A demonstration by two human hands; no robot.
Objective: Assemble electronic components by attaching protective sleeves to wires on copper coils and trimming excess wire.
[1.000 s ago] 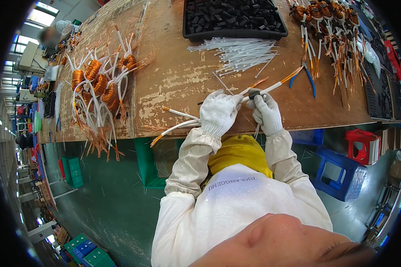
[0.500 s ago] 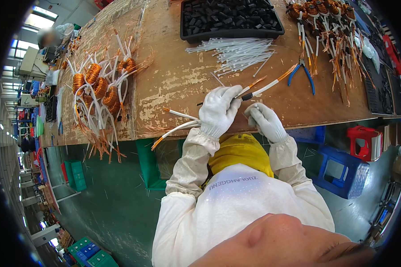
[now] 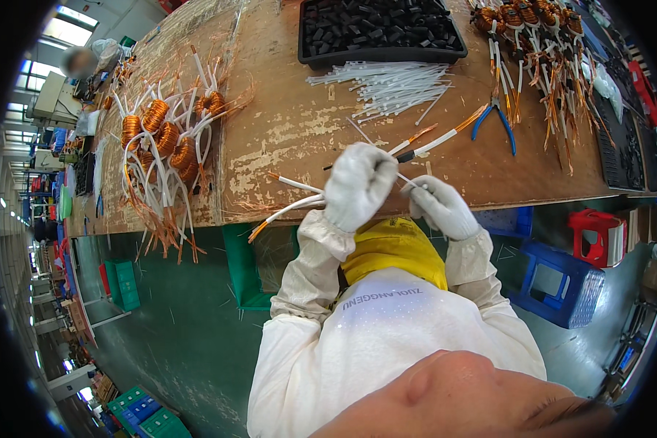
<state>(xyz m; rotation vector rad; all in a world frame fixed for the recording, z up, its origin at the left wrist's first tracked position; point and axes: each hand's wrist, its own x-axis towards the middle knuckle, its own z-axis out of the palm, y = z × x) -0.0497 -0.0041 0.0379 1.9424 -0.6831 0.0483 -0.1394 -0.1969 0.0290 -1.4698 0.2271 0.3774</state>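
Note:
My left hand (image 3: pixel 359 186), in a white glove, is closed around a bundle of white-sleeved copper wire leads (image 3: pixel 293 207). Their orange and bare copper ends stick out on both sides of the fist; whatever joins them is hidden in the palm. A black sleeve (image 3: pixel 406 155) sits on one lead to the right of the hand. From the fist, a thin white cable tie (image 3: pixel 404 179) runs to my gloved right hand (image 3: pixel 444 207), which pinches it between thumb and fingers. More white cable ties (image 3: pixel 390 91) lie in a loose pile beyond the hands.
A black tray (image 3: pixel 383 57) of small black pieces stands at the far side. Copper coils (image 3: pixel 166 137) with white leads are heaped left, others (image 3: pixel 525 14) far right. Blue-handled pliers (image 3: pixel 495 124) lie to the right. Blue (image 3: pixel 562 285) and red stools (image 3: pixel 597 237) stand beyond the table's near edge.
My right hand has moved slightly and now pinches the cable tie, which stretches visibly between the hands. My left hand has turned a little, its fingers curled further in.

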